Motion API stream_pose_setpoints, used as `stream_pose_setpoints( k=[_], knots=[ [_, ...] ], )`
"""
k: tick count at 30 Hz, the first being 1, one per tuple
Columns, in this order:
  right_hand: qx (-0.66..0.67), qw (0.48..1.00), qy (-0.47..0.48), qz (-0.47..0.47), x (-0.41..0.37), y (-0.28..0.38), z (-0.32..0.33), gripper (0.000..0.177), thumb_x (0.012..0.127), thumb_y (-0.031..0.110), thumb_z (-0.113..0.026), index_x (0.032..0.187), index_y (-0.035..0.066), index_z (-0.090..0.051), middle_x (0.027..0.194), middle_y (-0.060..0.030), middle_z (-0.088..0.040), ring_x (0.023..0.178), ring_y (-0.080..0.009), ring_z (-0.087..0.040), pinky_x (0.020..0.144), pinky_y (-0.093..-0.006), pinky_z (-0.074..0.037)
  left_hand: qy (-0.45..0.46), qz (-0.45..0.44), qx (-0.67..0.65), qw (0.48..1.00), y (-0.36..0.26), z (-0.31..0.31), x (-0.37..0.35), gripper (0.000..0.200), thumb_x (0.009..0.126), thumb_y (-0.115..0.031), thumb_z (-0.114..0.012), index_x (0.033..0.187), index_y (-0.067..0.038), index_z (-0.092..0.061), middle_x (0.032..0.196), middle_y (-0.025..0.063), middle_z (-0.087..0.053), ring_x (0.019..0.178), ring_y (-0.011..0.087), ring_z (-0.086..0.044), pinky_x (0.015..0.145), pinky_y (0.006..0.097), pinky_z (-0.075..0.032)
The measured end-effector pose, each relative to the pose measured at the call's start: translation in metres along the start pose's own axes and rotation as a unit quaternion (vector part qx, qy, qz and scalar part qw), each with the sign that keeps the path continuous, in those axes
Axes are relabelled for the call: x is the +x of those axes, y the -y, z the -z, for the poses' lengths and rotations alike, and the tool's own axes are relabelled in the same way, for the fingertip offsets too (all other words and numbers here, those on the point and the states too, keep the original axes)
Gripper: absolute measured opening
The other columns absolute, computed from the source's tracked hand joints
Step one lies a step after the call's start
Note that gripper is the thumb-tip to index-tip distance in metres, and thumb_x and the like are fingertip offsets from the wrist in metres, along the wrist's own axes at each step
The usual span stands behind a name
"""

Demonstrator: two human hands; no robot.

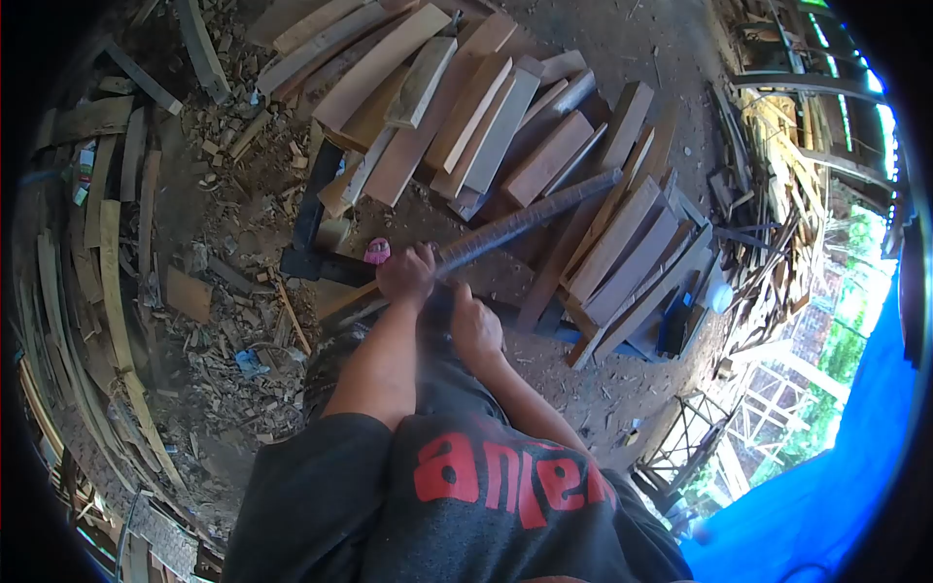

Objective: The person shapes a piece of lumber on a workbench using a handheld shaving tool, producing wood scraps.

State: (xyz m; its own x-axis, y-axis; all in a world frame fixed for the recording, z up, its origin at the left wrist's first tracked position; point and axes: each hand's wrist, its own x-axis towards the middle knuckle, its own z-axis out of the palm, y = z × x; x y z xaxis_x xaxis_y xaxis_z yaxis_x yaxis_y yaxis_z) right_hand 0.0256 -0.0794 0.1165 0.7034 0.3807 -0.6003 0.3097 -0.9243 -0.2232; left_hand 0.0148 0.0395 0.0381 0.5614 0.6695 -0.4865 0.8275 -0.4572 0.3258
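Observation:
A long, narrow, dark brown bar with mottled marks (525, 223) slants up to the right from my hands, over the stacked wood. My left hand (406, 275) is closed around its lower end. Close by on the right, my right hand (476, 328) is held just below the bar with its fingers curled in. Whatever it grips, if anything, is hidden. A paler strip of wood (348, 303) shows to the left of my left wrist. Just above my left hand is a small pink object (377, 251), too small to make out.
Many cut wood pieces (437, 117) lie side by side on a dark frame (306, 209) ahead. Long planks (112, 291) line the left side. Wood scraps (243, 340) litter the ground. A blue tarp (826, 496) hangs at the lower right.

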Motion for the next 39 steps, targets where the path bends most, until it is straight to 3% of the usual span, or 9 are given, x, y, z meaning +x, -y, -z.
stream_pose_setpoints(
  k=[9,11,15,19,23,25,29,35,39],
  knots=[
    [-0.030,0.998,0.039,-0.038,-0.034,-0.005,0.023,0.009,0.087,0.010,-0.045,0.095,0.005,-0.045,0.080,-0.0234,-0.065,0.080,-0.0400,-0.066,0.070,-0.0498,-0.051,-0.027,0.002,0.000,1.000,0.002,-0.009,0.003,0.044,0.089,-0.032,-0.039,0.069,-0.003,-0.065,0.082,0.0192,-0.067,0.073,0.0363,-0.067,0.069,0.0451,-0.055],
    [-0.018,0.999,0.017,-0.032,-0.027,-0.003,0.014,0.010,0.087,0.009,-0.044,0.096,0.005,-0.046,0.080,-0.0236,-0.065,0.080,-0.0400,-0.065,0.071,-0.0494,-0.051,-0.112,-0.022,0.003,0.993,0.005,-0.016,0.003,0.050,0.090,-0.036,-0.039,0.060,-0.007,-0.067,0.064,0.0186,-0.065,0.061,0.0349,-0.067,0.062,0.0449,-0.053],
    [0.016,1.000,-0.009,-0.012,0.025,0.005,-0.011,0.016,0.089,0.011,-0.044,0.103,0.006,-0.047,0.083,-0.0248,-0.065,0.080,-0.0425,-0.064,0.071,-0.0513,-0.050,-0.099,-0.006,0.008,0.995,0.005,-0.017,0.004,0.050,0.089,-0.036,-0.039,0.061,-0.007,-0.068,0.064,0.0192,-0.065,0.061,0.0351,-0.067,0.062,0.0448,-0.053],
    [0.005,0.999,-0.029,0.019,-0.013,-0.001,0.009,0.012,0.091,0.014,-0.043,0.098,0.005,-0.047,0.076,-0.0227,-0.065,0.075,-0.0389,-0.066,0.067,-0.0464,-0.053,-0.101,-0.002,0.010,0.995,0.005,-0.019,0.005,0.050,0.089,-0.036,-0.039,0.062,-0.007,-0.068,0.064,0.0195,-0.065,0.061,0.0354,-0.066,0.062,0.0447,-0.053],
    [-0.050,0.998,0.026,-0.032,-0.027,-0.002,0.014,0.013,0.092,0.015,-0.043,0.099,0.005,-0.048,0.078,-0.0223,-0.065,0.075,-0.0381,-0.066,0.066,-0.0462,-0.053,-0.086,0.006,0.008,0.996,0.003,-0.014,0.003,0.049,0.089,-0.036,-0.040,0.062,-0.006,-0.068,0.067,0.0194,-0.066,0.065,0.0356,-0.067,0.064,0.0454,-0.053],
    [0.022,0.999,-0.018,-0.014,-0.003,0.003,0.002,0.014,0.087,0.010,-0.044,0.100,0.006,-0.046,0.079,-0.0248,-0.064,0.079,-0.0419,-0.064,0.070,-0.0521,-0.050,-0.081,0.016,0.006,0.997,0.000,-0.009,0.003,0.049,0.089,-0.036,-0.039,0.062,-0.006,-0.068,0.068,0.0193,-0.066,0.065,0.0354,-0.067,0.064,0.0454,-0.053],
    [0.021,0.999,-0.023,0.021,0.022,0.004,-0.006,0.014,0.087,0.009,-0.044,0.100,0.006,-0.046,0.075,-0.0235,-0.064,0.077,-0.0406,-0.065,0.068,-0.0515,-0.050,-0.089,0.008,-0.006,0.996,0.003,-0.014,0.003,0.049,0.089,-0.036,-0.039,0.063,-0.007,-0.069,0.068,0.0191,-0.066,0.066,0.0354,-0.067,0.066,0.0454,-0.053],
    [-0.057,0.998,0.019,-0.030,-0.034,-0.004,0.020,0.009,0.091,0.014,-0.044,0.093,0.006,-0.047,0.075,-0.0221,-0.064,0.073,-0.0374,-0.067,0.065,-0.0466,-0.053,-0.100,-0.003,0.000,0.995,0.006,-0.022,0.006,0.050,0.090,-0.038,-0.038,0.063,-0.007,-0.069,0.068,0.0184,-0.066,0.066,0.0358,-0.067,0.066,0.0456,-0.052],
    [-0.001,1.000,0.008,-0.010,0.022,-0.001,-0.011,0.019,0.088,0.011,-0.047,0.105,0.006,-0.045,0.079,-0.0240,-0.065,0.078,-0.0400,-0.065,0.071,-0.0506,-0.051,-0.085,0.012,-0.003,0.996,0.001,-0.016,0.003,0.051,0.090,-0.038,-0.038,0.063,-0.007,-0.069,0.068,0.0183,-0.066,0.066,0.0352,-0.067,0.066,0.0450,-0.052]
  ],
)
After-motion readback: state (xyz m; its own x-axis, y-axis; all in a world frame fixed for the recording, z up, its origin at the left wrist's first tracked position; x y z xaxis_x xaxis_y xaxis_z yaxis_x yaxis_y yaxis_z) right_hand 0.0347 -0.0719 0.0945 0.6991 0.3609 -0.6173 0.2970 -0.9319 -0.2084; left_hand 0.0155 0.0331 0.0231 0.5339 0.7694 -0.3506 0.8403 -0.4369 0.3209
